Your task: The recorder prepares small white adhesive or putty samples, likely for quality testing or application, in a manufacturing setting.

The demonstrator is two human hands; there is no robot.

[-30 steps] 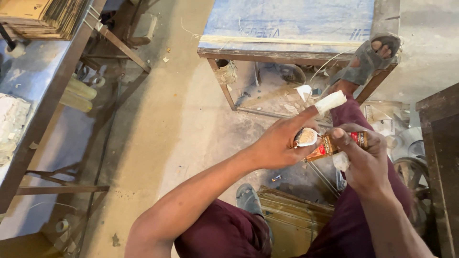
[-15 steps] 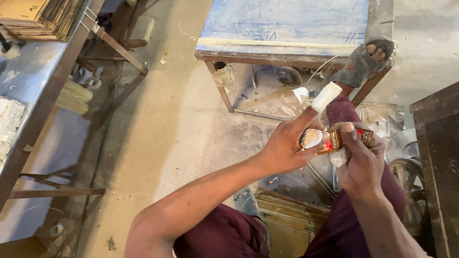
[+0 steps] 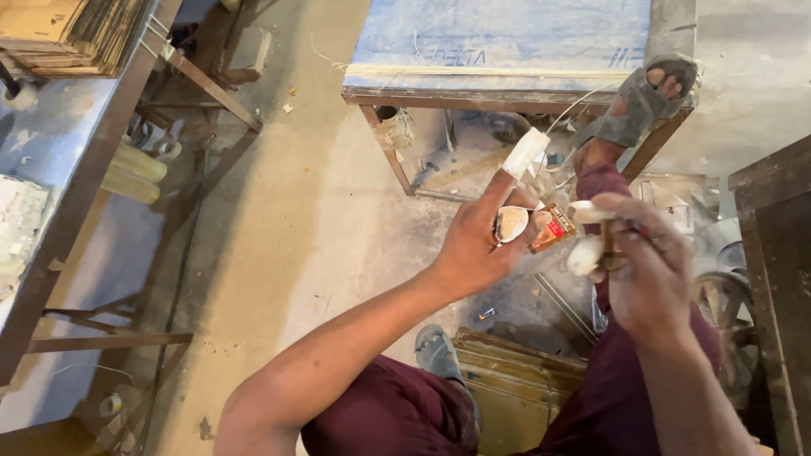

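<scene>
Our left hand (image 3: pixel 473 245) fingers pinch a small open tin (image 3: pixel 511 224) of pale paste, while our right hand (image 3: pixel 646 270) fingers close around a brown stick (image 3: pixel 606 241).

A small shiny metal-looking cup (image 3: pixel 510 225) meets a glossy red-and-gold paper wrapper (image 3: pixel 552 227); dusty matt blue tabletop (image 3: pixel 498 38); rough concrete floor (image 3: pixel 279 253).

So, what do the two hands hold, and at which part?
The left hand pinches a small open round tin by its rim. The right hand grips a small red-brown packet at its end; this grip is blurred.
</scene>
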